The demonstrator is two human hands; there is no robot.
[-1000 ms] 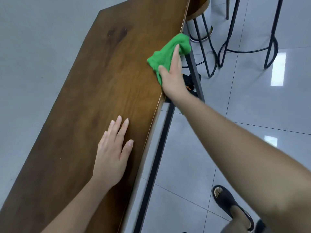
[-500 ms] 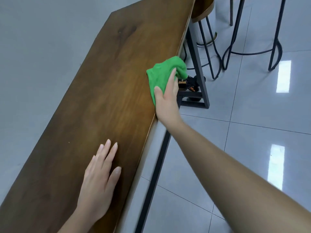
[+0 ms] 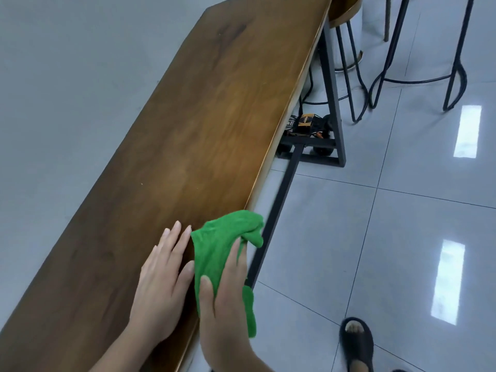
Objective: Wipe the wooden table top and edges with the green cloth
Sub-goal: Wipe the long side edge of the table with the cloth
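A long narrow wooden table top runs from the near left to the far right, against a grey wall. My right hand presses the green cloth over the table's near-right edge, with part of the cloth hanging below the edge. My left hand lies flat on the wood just left of the cloth, its fingers slightly apart and holding nothing. The thumb of the left hand nearly touches the cloth.
A black metal frame carries the table, with a long bar under the edge. Cables and small devices sit on its lower rail. Black-legged stools stand on the tiled floor at the far right. A sandalled foot is at the bottom right.
My right hand has dragged the green cloth along the table's right edge towards me, from the far part to beside my left hand. The left hand stays flat on the wood.
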